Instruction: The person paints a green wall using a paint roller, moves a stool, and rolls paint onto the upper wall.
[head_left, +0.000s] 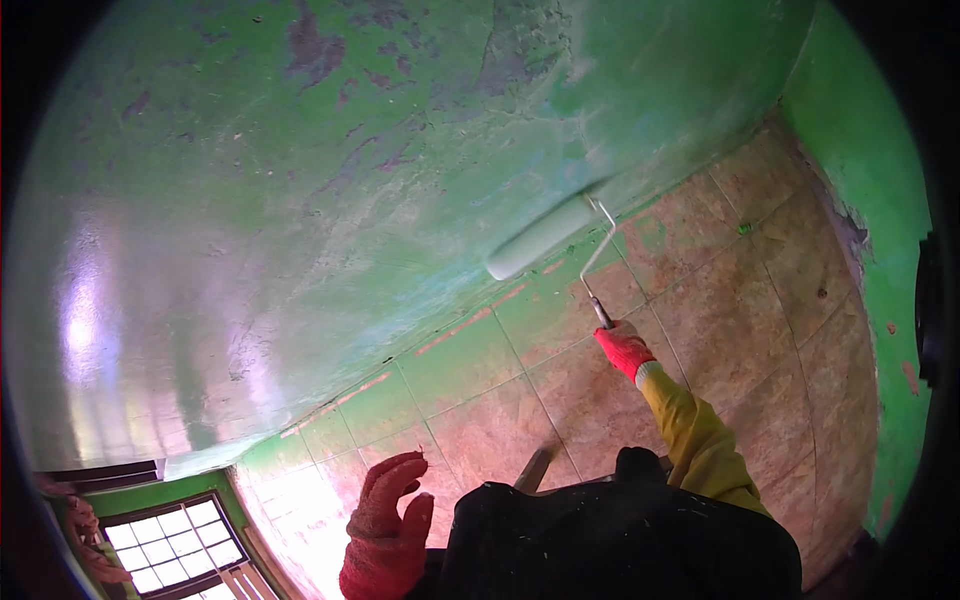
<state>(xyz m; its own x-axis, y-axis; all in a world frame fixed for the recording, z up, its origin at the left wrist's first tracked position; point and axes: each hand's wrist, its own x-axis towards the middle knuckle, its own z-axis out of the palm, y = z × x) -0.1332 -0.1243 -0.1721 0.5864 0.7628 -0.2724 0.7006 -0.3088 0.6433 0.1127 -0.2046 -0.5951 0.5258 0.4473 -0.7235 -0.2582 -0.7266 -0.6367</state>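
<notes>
My right hand (624, 346), in a red work glove below a yellow sleeve, is closed around the handle of a paint roller (602, 311). The pale roller cover (544, 236) lies against the lower part of a green painted wall (337, 187), just above the tiled floor, and is a little blurred. The roller's bent wire frame runs from its upper right end down to the handle. My left hand (390, 525), also in a red glove, is raised at the lower middle with its fingers apart and curled, holding nothing.
Tan floor tiles (735, 315) carry green paint along the wall's foot. Another green wall (892, 262) stands at the right. A wooden piece (534, 470) shows beside my dark clothing. Bright gridded windows (176, 544) are at lower left, near a hanging cloth (88, 536).
</notes>
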